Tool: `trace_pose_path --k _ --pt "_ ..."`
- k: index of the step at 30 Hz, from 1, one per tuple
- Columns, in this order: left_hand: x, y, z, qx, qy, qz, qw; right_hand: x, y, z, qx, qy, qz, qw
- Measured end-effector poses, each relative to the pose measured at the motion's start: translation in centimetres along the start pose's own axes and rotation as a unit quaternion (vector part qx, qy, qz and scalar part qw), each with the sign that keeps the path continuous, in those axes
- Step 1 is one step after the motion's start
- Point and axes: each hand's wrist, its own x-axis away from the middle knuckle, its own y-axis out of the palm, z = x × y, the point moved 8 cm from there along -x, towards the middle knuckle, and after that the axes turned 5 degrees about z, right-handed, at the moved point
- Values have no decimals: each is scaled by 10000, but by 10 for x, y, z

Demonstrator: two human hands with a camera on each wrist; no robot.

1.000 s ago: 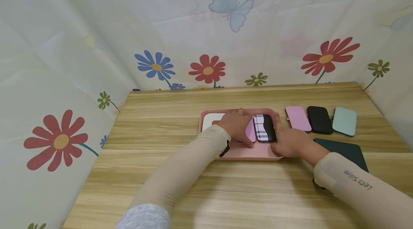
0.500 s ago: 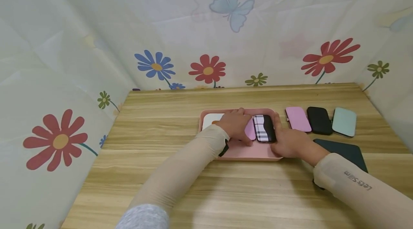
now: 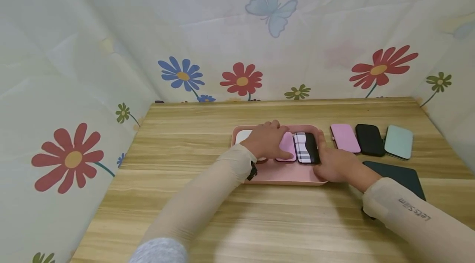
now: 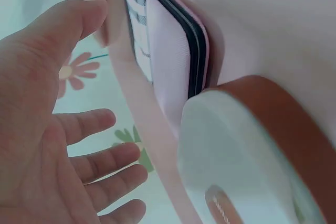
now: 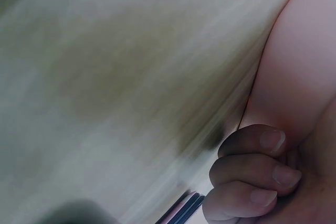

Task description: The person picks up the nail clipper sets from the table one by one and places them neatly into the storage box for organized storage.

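Observation:
A shallow pink tray (image 3: 289, 176) lies on the wooden table with a row of small flat cases in it. At its right end is a case (image 3: 307, 148) with white plaid and black halves. Beside that sits a pink case (image 3: 287, 147) with a dark edge band. A white case with a brown side (image 4: 286, 121) stands further left, mostly covered by my left hand (image 3: 265, 141) in the head view. That hand hovers over the cases, fingers spread, holding nothing. My right hand (image 3: 335, 164) grips the tray's right end, several fingers curled against it.
Right of the tray lie a pink case (image 3: 345, 138), a black case (image 3: 370, 139) and a pale mint case (image 3: 398, 142) in a row. A dark green flat item (image 3: 398, 176) lies nearer, partly behind my right forearm. A flower-printed sheet (image 3: 208, 28) hangs behind the table.
My left hand has lifted slightly and shifted left, uncovering more of the pink case in the tray. The right hand keeps its place at the tray's end.

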Motion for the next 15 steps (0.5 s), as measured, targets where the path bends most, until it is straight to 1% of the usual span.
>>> trace_pose_path --k 7,10,15 --pt "21 -25 -14 145 -259 299 9991 0 0 3 -48 216 -123 9997" --pt "29 -30 -21 127 -353 456 9983 0 2 4 -110 268 -152 9995" --pt "40 -31 -33 240 -394 790 9958 2 4 3 -152 262 -178 9994"
